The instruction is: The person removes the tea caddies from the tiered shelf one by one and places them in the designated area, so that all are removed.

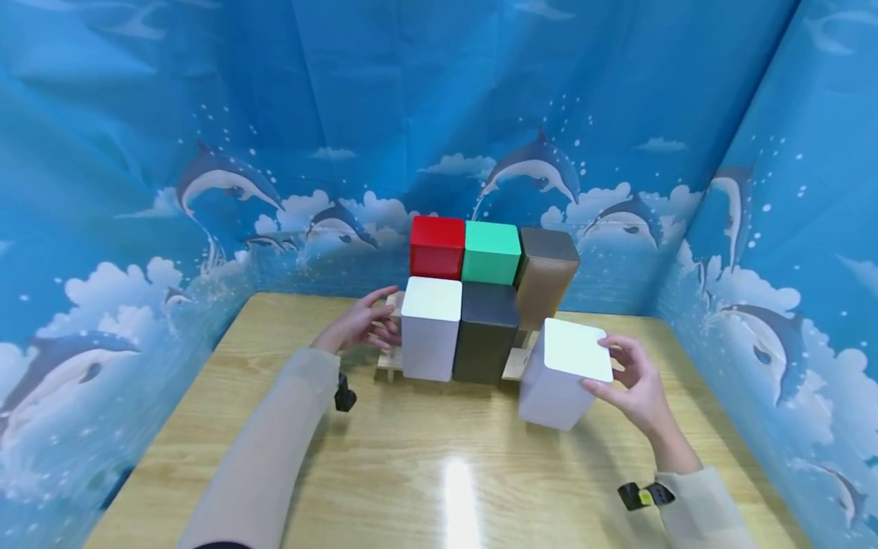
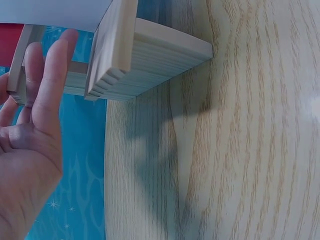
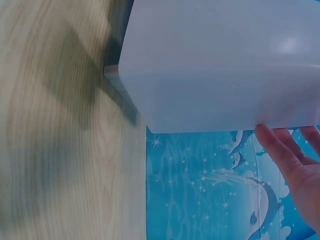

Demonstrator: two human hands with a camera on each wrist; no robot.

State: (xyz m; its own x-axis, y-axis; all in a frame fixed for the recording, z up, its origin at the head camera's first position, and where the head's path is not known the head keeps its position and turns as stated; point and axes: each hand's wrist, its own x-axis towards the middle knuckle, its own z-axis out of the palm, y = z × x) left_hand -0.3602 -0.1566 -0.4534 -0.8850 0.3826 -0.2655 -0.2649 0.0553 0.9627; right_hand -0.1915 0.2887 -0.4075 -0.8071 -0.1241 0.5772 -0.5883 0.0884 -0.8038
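Observation:
My right hand grips a white rectangular box near its top, thumb and fingers on opposite sides. The box tilts slightly in front of the right end of a two-step wooden stand. In the right wrist view, fingertips press against the lower side of the box. My left hand is at the stand's left end. The left wrist view shows its fingers around the end of the upper board. Beside it, another white box stands on the front step.
A black box stands beside the left white box. Behind them are red, green and brown boxes; the brown one leans slightly. The wooden table is bordered by a blue dolphin curtain.

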